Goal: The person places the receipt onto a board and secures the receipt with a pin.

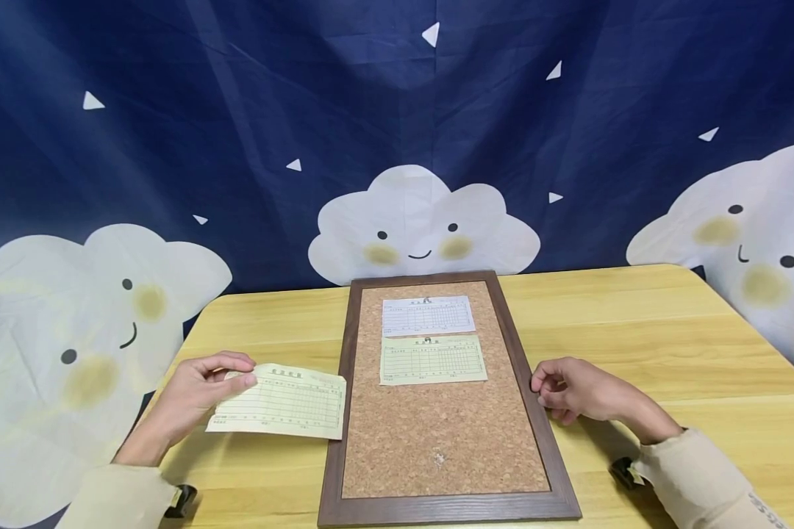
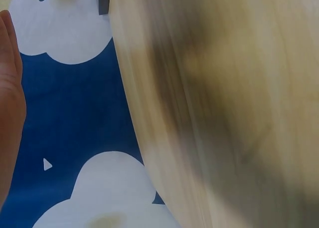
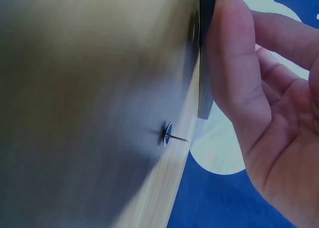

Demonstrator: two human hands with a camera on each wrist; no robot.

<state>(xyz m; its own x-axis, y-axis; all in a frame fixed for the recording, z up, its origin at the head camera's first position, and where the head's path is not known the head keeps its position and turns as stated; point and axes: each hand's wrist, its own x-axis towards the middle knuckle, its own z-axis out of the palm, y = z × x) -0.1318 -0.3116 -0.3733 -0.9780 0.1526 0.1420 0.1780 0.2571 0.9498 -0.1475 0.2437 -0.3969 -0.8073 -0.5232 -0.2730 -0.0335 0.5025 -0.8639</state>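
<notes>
Corkboard, paper forms, two hands.
Left grip: pinching a loose yellow form by its left end, at the board's left edge; heading too small to read. On board: white form above pinned yellow form, headings likewise illegible. Right grip: fingers loosely bent at frame's right edge; whether grasping, cannot tell. Thumbtack: on tabletop, near right grip.

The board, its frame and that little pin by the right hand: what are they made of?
Board: seemingly cork, matte, given its speckled tan grain. Frame: dark brown, probably wood or wood-look, judging by faint streaks. Pin: apparently metal, shiny, with a silvery glint.
</notes>
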